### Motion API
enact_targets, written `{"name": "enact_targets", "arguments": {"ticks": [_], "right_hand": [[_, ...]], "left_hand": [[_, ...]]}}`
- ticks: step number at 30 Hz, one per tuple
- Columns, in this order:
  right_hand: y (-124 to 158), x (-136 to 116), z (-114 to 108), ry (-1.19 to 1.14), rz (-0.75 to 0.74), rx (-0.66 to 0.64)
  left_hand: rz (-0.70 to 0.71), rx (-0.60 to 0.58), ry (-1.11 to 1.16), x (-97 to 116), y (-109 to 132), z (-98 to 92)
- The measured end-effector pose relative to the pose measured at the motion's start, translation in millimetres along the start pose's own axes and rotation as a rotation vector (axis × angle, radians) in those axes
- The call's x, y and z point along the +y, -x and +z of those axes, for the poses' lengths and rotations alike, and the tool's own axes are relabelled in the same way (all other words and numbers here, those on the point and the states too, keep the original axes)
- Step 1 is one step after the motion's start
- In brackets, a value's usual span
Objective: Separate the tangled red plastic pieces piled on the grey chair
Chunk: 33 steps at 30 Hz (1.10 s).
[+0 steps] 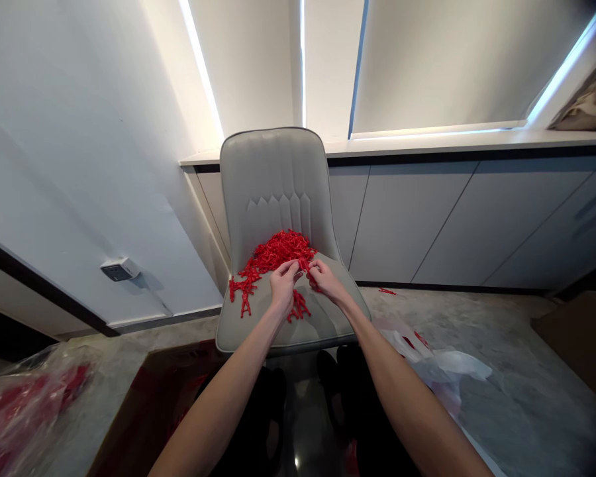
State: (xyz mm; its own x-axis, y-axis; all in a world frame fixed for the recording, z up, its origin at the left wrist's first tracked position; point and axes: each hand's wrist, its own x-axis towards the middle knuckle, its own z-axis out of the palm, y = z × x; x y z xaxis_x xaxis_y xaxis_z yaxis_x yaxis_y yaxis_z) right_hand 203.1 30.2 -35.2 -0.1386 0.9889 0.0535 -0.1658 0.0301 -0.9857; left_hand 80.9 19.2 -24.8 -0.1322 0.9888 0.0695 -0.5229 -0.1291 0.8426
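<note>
A heap of small red plastic pieces [283, 250] lies on the seat of a grey padded chair [273, 165], spilling toward its left edge. Over the front of the heap, my left hand [283, 283] pinches a small red piece [304, 264] between thumb and fingers. My right hand [324, 278] grips the same piece from the other side, its fingers curled. The piece's exact shape is too small to make out. Below the hands, a few more red pieces [298, 307] rest on the seat, partly hidden by my left hand.
An open cardboard box [144, 397] with red contents stands on the floor at left, beside a clear plastic bag [34, 404] of red items. White plastic bags [447, 371] lie at right, near another box [576, 331]. Low cabinets [417, 218] stand behind the chair.
</note>
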Motion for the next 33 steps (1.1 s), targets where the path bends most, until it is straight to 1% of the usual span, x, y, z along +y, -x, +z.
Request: {"name": "enact_targets", "arguments": {"ticks": [4,8,12,18,26,33], "right_hand": [[-1.3,1.5,0.8,0.008,-0.025,0.015],[-0.2,0.8,1.4,0.022,-0.050,0.034],[0.0,0.0,1.8,0.028,-0.066,0.052],[0.8,-3.1,1.6,0.020,-0.060,0.054],[2.7,-6.3,3.9,0.023,-0.072,0.056],[3.9,-7.5,4.1,0.093,-0.106,0.115]], "left_hand": [[-0.004,-0.044,0.077,-0.1,-1.1,0.5],[-0.058,-0.082,0.150,2.0,-2.3,-0.3],[-0.089,-0.093,0.186,3.8,-3.1,-0.5],[-0.072,-0.129,0.184,2.9,-4.5,-0.8],[-0.042,-0.137,0.153,2.1,-5.2,-3.4],[-0.008,-0.114,0.133,4.8,-2.2,1.0]]}}
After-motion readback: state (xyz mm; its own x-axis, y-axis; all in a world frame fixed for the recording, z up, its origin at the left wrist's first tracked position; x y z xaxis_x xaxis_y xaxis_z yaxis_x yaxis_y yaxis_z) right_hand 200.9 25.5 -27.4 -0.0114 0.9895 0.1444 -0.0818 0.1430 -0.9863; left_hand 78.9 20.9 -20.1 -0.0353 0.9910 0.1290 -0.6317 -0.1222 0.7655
